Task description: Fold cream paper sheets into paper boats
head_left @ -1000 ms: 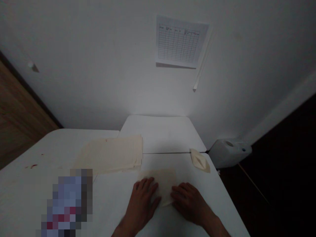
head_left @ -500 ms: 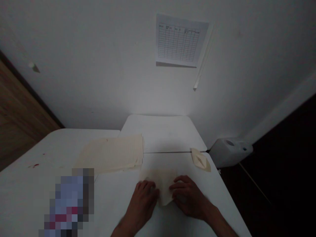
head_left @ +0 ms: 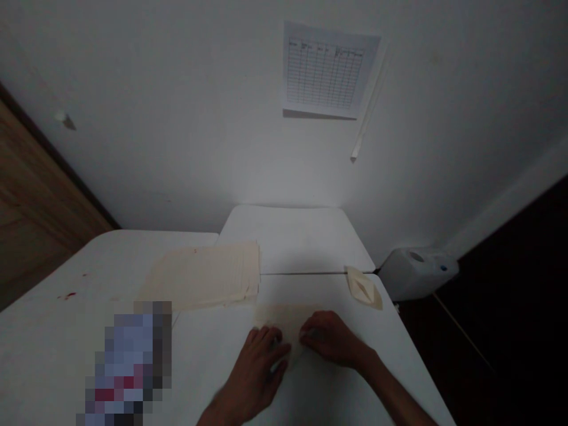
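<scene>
A thin cream sheet of paper (head_left: 284, 313) lies on the white table (head_left: 306, 402) in front of me, partly hidden by my hands. My left hand (head_left: 261, 367) is at its left side, fingers curled onto the paper and thumb a little apart. On the other side, my right hand (head_left: 331, 337) pinches the sheet's edge between thumb and fingers, close to my left fingertips. The paper's near part looks folded over; its exact shape is dim and blurred. To the right rests a folded paper piece (head_left: 362, 288) with a slit-like opening.
A stack of cream sheets (head_left: 204, 275) lies at the left. Closer stands a pixelated object (head_left: 128, 361). A printed table sheet (head_left: 326, 71) hangs on the wall (head_left: 177, 118). Beyond the table's right edge sits a white plastic container (head_left: 412, 275). Red marks (head_left: 68, 295) spot the left table.
My right hand has moved slightly up and left, its fingers closing into a pinch on the paper. The sheet's near part has shifted or folded. My left hand stays nearly in place.
</scene>
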